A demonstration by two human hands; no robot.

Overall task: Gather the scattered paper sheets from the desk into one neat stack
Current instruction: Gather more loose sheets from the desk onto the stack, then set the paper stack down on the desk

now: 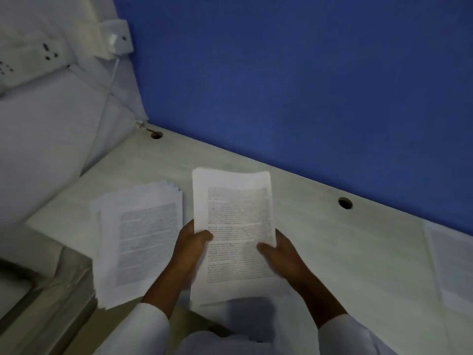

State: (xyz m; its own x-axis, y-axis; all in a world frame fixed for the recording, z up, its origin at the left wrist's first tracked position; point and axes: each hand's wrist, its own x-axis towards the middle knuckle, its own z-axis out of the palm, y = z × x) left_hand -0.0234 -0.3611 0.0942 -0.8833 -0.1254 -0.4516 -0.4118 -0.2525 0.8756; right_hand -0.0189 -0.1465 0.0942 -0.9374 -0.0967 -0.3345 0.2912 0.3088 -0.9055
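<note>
Both hands, left hand (190,245) and right hand (280,251), are gripping white printed paper sheets (234,226); beside the left hand, a fanned white paper stack (138,237) is lying on the pale table (332,239).

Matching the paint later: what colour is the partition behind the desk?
Solid blue partition, plain in the head view.

I see an office cubicle: blue partition (307,85) beyond my left hand (190,249) and right hand (284,254), printed sheets (233,221) in them, pale desk (332,252) with cable holes (345,203) beneath, sockets (48,51) up left.
</note>
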